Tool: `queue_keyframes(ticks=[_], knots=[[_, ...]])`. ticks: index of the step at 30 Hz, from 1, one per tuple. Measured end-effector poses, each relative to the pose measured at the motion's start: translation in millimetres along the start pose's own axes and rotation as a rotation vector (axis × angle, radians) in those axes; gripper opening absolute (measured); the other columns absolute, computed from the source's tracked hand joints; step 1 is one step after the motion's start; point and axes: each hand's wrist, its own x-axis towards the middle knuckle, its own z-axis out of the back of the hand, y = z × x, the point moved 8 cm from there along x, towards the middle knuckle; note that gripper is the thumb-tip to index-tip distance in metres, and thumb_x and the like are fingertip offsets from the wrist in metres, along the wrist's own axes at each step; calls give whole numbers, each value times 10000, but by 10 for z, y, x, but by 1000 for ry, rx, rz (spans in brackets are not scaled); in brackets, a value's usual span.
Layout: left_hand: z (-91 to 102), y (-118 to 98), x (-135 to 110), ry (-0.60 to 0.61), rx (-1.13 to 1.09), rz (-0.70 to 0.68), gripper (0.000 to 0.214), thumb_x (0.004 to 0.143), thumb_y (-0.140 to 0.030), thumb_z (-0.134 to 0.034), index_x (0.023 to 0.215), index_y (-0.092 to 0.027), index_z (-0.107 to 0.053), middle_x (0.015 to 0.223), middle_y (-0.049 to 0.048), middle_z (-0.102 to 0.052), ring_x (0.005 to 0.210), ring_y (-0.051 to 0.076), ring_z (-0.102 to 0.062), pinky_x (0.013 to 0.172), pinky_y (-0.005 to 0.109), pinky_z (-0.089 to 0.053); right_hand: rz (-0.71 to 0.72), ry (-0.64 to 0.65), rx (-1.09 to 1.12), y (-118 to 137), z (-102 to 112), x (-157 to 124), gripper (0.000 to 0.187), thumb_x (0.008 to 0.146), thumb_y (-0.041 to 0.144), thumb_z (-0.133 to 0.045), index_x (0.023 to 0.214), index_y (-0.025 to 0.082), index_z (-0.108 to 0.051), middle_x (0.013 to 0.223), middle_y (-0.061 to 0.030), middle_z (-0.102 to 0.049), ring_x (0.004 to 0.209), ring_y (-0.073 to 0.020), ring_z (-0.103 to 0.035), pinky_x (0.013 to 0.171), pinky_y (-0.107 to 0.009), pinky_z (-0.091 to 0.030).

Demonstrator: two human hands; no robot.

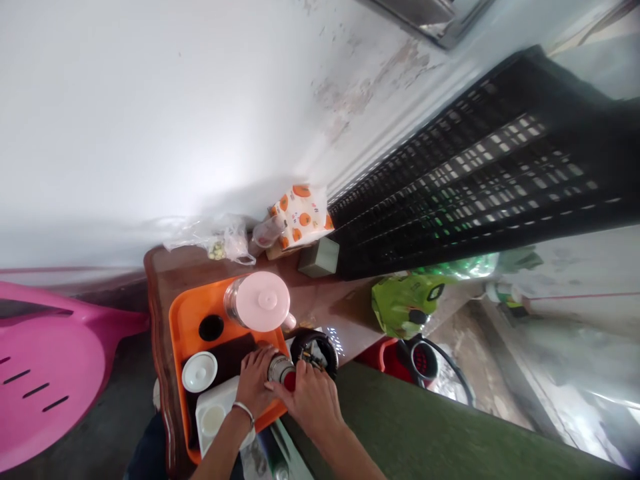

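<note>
A small silver cylinder point(280, 367) with a red part is between my two hands, over the right side of an orange tray point(181, 317). My left hand point(256, 379), with a band at the wrist, closes around its left side. From the right, my right hand point(316, 399) grips it by the red part. Whether the red part is a lid or the inside, I cannot tell. On the tray, a pitcher with a pink lid point(260, 301) stands behind my hands. A white lidded bowl point(199, 371) and a white box point(213, 417) are to the left.
A dark round container point(314, 353) with small things inside sits right of the tray. Behind are a plastic bag point(233, 243), an orange-patterned box point(304, 220) and a black crate point(450, 180). A pink chair point(55, 373) stands left; a green bag point(403, 307) lies right.
</note>
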Motion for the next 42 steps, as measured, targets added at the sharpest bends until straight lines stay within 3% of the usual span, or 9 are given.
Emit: queue_keyframes(ticks=[4,8,16,26,33,36,39,42], knots=[[4,-8,14,4,12,-4,693,629,-250,-696,1303,-192,-548,1378,125,-586,1278,312,-511,1090,490,-357,207,148,-71,144,-28,0,700,708,395,-807,1301,168,-513,1163,-181,-677,798,-276,-715,627,-336,-576],[12,-13,11,-8,25,7,698,616,-179,-659,1304,-210,-545,1370,107,-596,1266,310,-518,1088,495,-355,191,192,-21,139,-113,-37,540,774,182,-663,1291,113,-523,1055,-173,-694,712,-239,-700,585,-301,-563],[-36,11,21,7,33,-9,619,681,-145,-541,1298,-186,-545,1394,107,-582,1313,271,-497,1141,491,-293,93,79,136,97,-241,-79,480,855,277,-563,1295,95,-507,993,-186,-673,763,-250,-682,607,-308,-556],[-26,22,33,-11,56,-37,576,721,-171,-515,1296,-179,-554,1379,110,-595,1302,285,-517,1141,515,-321,20,177,122,98,-226,-44,487,829,247,-605,1274,80,-502,966,-168,-663,738,-239,-689,599,-307,-556],[17,7,25,-114,66,-67,550,706,-140,-528,1248,-206,-587,1326,104,-635,1237,285,-573,1084,492,-413,-43,184,174,112,-159,-21,456,831,233,-630,1257,104,-531,1006,-173,-678,758,-253,-709,599,-322,-575],[45,-30,29,-156,72,-99,595,641,-143,-583,1235,-166,-577,1277,128,-661,1183,297,-611,1033,488,-473,-59,85,245,38,-40,-97,592,803,261,-691,1340,120,-486,1143,-176,-675,855,-275,-725,657,-341,-605],[126,-93,-31,-219,86,-132,606,630,-220,-659,1219,-129,-552,1228,154,-680,1134,320,-639,1048,538,-463,-55,-195,404,-166,135,-339,697,829,412,-686,1416,157,-408,1291,-169,-629,1030,-289,-696,802,-367,-604],[325,-256,-226,-306,114,-198,596,683,-302,-684,1227,-133,-510,1190,152,-698,1081,313,-668,1029,548,-480,-247,-413,628,-545,41,-712,513,952,436,-504,1377,157,-441,1254,-156,-655,927,-214,-725,795,-312,-599]])
